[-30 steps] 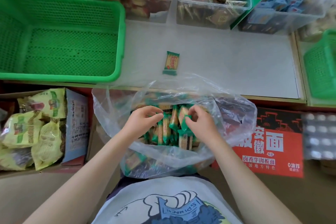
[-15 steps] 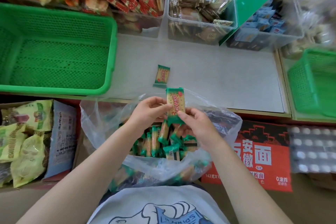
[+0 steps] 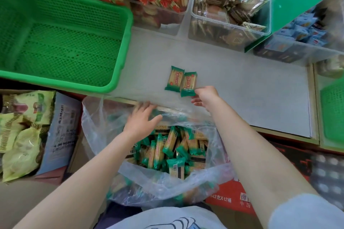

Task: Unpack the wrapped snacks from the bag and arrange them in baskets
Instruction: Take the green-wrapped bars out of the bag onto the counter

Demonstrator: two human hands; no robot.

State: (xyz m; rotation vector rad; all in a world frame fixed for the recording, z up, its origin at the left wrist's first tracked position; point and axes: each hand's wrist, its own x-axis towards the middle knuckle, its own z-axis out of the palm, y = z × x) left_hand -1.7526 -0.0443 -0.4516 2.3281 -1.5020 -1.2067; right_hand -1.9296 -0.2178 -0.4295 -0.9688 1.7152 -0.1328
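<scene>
Two snack packets lie side by side, touching, near the front edge of the bench (image 3: 242, 87): each is yellow-orange with green sealed ends. The left packet (image 3: 174, 79) lies free. The right packet (image 3: 189, 84) is pinched at its near green end by the fingers (image 3: 197, 91) of the right hand (image 3: 205, 96). The left hand (image 3: 142, 119) rests with straight, spread fingers on the rim of the clear plastic bag (image 3: 104, 121), full of the same packets. A green basket (image 3: 61, 33) stands at the bench's left edge.
</scene>
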